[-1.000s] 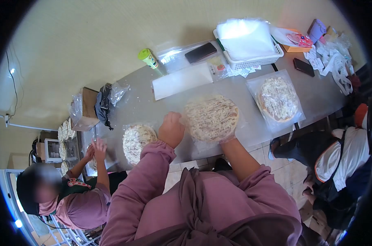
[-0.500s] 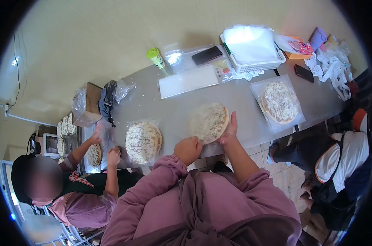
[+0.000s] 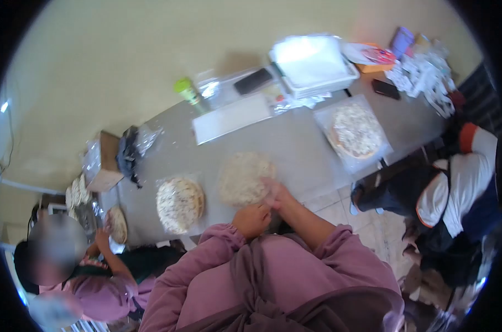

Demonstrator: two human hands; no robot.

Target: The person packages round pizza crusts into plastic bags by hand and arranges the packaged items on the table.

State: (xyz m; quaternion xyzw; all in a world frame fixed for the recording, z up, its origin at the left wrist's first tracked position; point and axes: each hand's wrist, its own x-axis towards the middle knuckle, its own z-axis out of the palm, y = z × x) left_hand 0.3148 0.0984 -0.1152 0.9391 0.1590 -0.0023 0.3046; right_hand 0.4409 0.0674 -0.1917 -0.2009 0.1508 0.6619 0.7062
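Observation:
A round pizza (image 3: 244, 176) with a pale, crumbly topping lies on the table in front of me, smeared by motion and hazy, as if under a clear film. My left hand (image 3: 252, 219) is closed at its near edge; what the fingers pinch is hidden. Just right of it, my right hand (image 3: 275, 193) reaches over the pizza's near right edge, its fingers blurred. To the left sits a stack of similar pizzas (image 3: 179, 205) on clear plastic. Another pizza (image 3: 356, 130) rests in a clear bag to the right.
Along the back of the grey table (image 3: 295, 144) are a white board (image 3: 231, 119), a green cup (image 3: 186, 91), a phone (image 3: 253, 82) and a white basket (image 3: 328, 83) of sheets. A co-worker (image 3: 104, 276) works at left beside a cardboard box (image 3: 104, 160). Another person (image 3: 444, 193) is at right.
The pizza has gone from tilted in my hands to lying flatter on the table. My right hand has moved from its right side to the near edge, close to my left. The view has shifted.

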